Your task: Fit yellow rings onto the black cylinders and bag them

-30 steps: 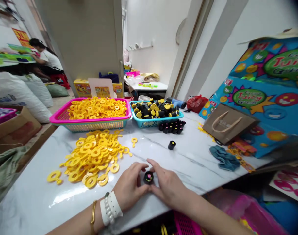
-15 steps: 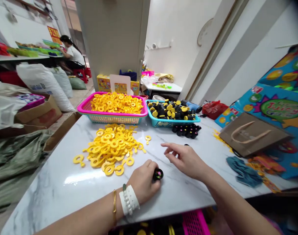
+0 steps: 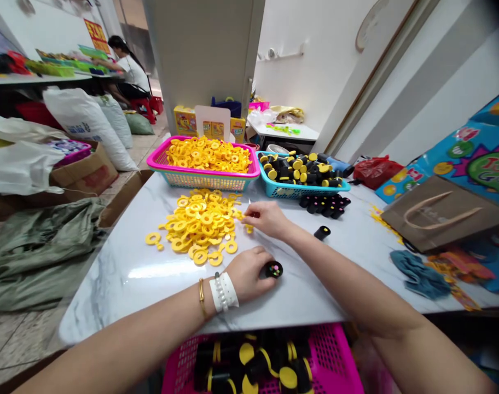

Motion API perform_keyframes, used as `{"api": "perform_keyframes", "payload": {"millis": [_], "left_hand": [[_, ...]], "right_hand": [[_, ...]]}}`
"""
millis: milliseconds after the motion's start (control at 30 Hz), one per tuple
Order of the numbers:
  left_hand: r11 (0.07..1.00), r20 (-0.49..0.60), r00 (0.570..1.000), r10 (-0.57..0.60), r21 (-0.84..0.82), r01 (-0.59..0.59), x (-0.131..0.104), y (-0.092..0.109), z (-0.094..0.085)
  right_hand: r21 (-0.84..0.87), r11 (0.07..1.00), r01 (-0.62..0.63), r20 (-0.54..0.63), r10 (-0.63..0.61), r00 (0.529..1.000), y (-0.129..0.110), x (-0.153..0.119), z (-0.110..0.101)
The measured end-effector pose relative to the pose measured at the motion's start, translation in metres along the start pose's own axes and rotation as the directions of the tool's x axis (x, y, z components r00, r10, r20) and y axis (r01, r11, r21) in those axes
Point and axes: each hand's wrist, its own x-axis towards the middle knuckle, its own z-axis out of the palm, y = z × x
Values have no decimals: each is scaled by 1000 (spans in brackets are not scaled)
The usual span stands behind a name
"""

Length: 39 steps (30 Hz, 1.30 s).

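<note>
My left hand (image 3: 251, 273) rests on the table, its fingers wrapped round a small black tube (image 3: 273, 269). The tube's open end faces me and shows small pink, green and other coloured bits inside. My right hand (image 3: 266, 219) is at the right edge of a heap of yellow plastic ring pieces (image 3: 204, 219) with short tails. Its fingertips are pinched together on a yellow ring piece (image 3: 248, 229), which they partly hide. Another black tube (image 3: 322, 233) lies on the table beyond my right forearm.
Behind the heap stands a pink basket (image 3: 204, 172) full of yellow pieces. Beside it, a blue basket (image 3: 307, 190) holds yellow-capped black tubes, with a cluster of black tubes (image 3: 325, 205) in front. Below the table edge is another pink basket (image 3: 335, 355). A brown paper bag (image 3: 442, 213) stands right.
My right hand has moved left to the edge of the yellow heap, and its fingers have closed. My left hand keeps hold of the black tube. The view has tilted down and shifted left.
</note>
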Motion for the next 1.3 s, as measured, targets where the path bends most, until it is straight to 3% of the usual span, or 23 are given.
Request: {"api": "perform_keyframes", "payload": {"millis": [100,233,400,467,567,633,667,767,900,1000,1167,1300], "left_hand": [[1000,-2,1000,-11,19,11,-2,1,1],[998,14,1000,-20,57,20,-4,3,4],[996,2,999,-49,72,49,-2,4,5],[995,-6,999,-54,87,54,-1,3,6],[993,-17,999,-46,103,48,-1,2,6],[994,-20,999,-43,104,45,-1,1,7],[994,-21,999,-44,101,45,-1,0,7],[995,-18,999,-42,90,44,-2,0,8],[995,0,999,-43,94,43,-3,2,7],[991,34,998,-50,122,46,-4,5,5],[986,70,997,-40,165,28,-6,7,6],[984,66,997,-29,179,17,-5,7,8]], "right_hand": [[93,992,-81,-39,84,996,-1,-22,-21],[267,923,-279,39,279,960,8,-63,-40],[419,737,-531,170,510,843,26,-101,-42],[437,692,-574,182,557,810,28,-108,-42],[370,785,-497,-5,536,844,24,-109,-44],[226,879,-419,-164,459,873,20,-107,-45],[156,905,-396,-186,421,888,18,-106,-45],[167,883,-438,-29,448,893,19,-107,-45],[459,627,-630,239,595,767,28,-123,-45],[545,510,-665,357,577,735,26,-143,-41],[480,667,-570,173,564,807,1,-172,-29],[508,664,-549,310,454,835,-7,-179,-29]]}}
